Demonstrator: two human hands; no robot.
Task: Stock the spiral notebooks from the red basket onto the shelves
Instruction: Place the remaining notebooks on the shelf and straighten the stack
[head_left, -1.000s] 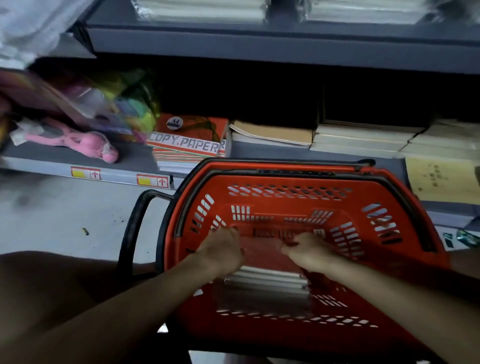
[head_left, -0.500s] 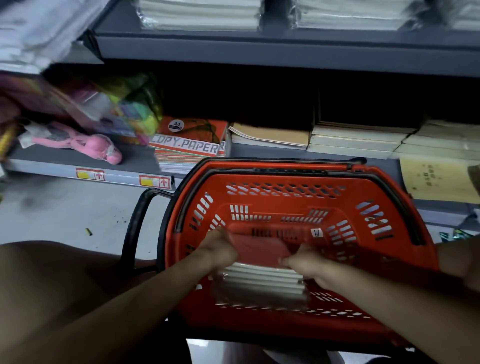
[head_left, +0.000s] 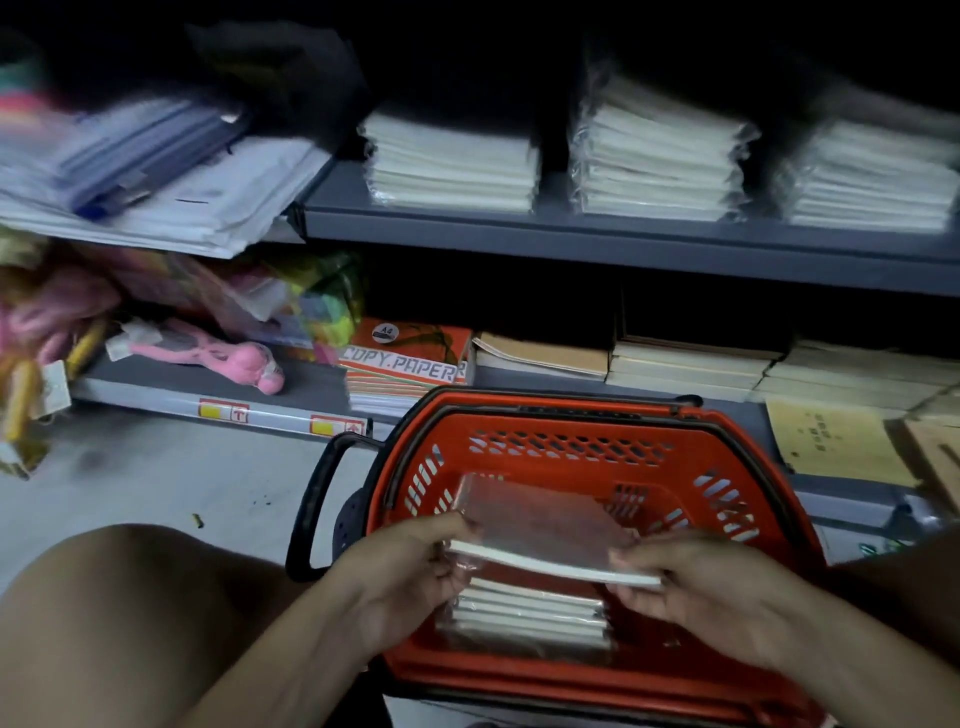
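A red basket (head_left: 582, 447) with black handles stands on the floor before the shelves. A plastic-wrapped notebook (head_left: 540, 525) with a reddish cover is held level above the basket. My left hand (head_left: 410, 566) grips its left end and my right hand (head_left: 691, 587) grips its right end. Below it, a stack of several wrapped notebooks (head_left: 530, 613) lies in the basket's bottom. The upper grey shelf (head_left: 571, 239) carries three stacks of wrapped white notebooks (head_left: 452, 166).
The lower shelf (head_left: 197, 384) holds a pink toy (head_left: 218, 356), copy paper reams (head_left: 405, 364), tan book stacks (head_left: 691, 364) and yellow envelopes (head_left: 836, 447). Plastic folders (head_left: 130, 166) overhang the upper left. My bare knee (head_left: 130, 613) is at the lower left, beside grey floor (head_left: 156, 483).
Both hands have lifted one wrapped notebook up out of the basket, off the stack. The view has tilted up, so the upper shelf's stacks now show.
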